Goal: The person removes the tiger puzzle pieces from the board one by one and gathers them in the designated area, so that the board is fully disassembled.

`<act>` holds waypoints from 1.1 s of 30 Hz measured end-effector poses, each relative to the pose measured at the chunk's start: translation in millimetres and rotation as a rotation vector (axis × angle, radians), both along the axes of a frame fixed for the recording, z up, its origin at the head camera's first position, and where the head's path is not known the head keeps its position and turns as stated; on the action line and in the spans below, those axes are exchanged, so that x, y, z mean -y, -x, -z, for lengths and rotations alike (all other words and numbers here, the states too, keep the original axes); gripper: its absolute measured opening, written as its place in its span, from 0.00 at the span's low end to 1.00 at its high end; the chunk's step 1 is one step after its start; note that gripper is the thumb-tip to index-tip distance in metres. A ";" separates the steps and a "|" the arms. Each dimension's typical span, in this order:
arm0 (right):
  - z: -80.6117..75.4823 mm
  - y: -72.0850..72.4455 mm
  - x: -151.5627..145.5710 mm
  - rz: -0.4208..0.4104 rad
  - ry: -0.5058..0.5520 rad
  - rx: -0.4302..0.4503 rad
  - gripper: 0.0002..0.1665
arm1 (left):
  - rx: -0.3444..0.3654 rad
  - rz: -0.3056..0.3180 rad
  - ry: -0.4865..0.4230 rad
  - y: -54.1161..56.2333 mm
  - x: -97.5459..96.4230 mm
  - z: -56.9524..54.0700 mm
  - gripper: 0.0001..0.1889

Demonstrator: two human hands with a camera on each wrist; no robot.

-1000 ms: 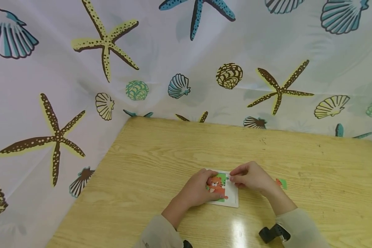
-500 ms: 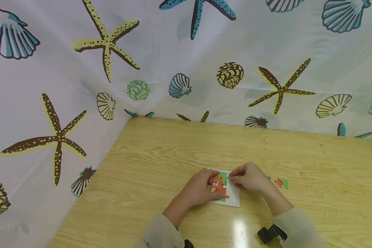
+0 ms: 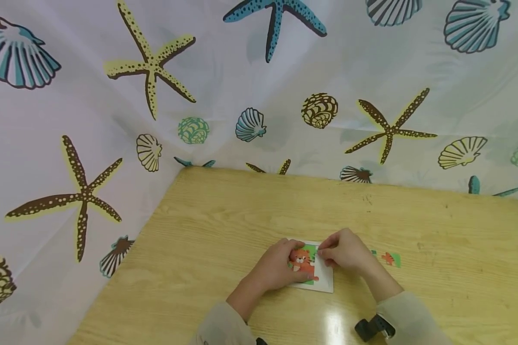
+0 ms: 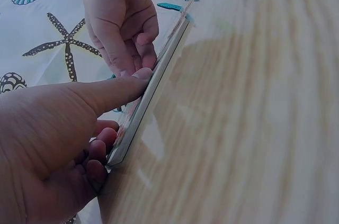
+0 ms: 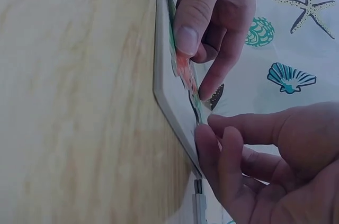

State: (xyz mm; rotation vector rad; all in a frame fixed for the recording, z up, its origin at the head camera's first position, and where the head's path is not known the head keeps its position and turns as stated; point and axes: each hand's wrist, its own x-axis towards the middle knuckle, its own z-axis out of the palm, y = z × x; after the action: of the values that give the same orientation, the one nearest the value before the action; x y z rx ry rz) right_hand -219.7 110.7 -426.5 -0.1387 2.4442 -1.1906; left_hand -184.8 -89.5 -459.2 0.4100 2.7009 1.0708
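Note:
A small white-framed puzzle board [image 3: 325, 280] lies on the table, its left part filled with an orange tiger picture [image 3: 301, 261] on green. My left hand [image 3: 278, 266] grips the board from the left, thumb at the near side [image 4: 142, 75] and fingers towards the far edge. At the board's upper right, my right hand [image 3: 347, 251] pinches a thin puzzle piece between thumb and fingertips, mostly hidden by them. In the right wrist view, these fingertips of the right hand [image 5: 275, 160] are right beside the filled part. The board's right strip shows bare white.
Loose puzzle pieces [image 3: 388, 259], orange and green, lie on the wooden table [image 3: 224, 206] to the right, partly behind the right wrist. A white curtain [image 3: 276, 86] printed with shells and starfish hangs at the back and left.
The right hand and forearm have shifted slightly left, uncovering more of the loose pieces. The left hand keeps its place on the board. The head view has tilted a little.

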 end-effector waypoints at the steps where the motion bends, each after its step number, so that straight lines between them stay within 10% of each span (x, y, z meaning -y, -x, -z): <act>1: 0.5 -0.3 0.6 0.008 -0.004 0.006 0.05 | 0.003 0.001 0.001 -0.2 -0.1 0.4 0.39; 33: -8.2 -0.1 10.6 -0.009 -0.180 -0.040 0.08 | -0.028 0.011 -0.004 -0.7 -3.8 3.6 0.41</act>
State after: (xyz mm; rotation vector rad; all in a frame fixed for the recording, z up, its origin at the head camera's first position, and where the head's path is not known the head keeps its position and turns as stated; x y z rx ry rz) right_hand -219.6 100.1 -418.2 -0.1212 2.5685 -0.9670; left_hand -184.1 -85.7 -462.8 0.4426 2.7180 1.0751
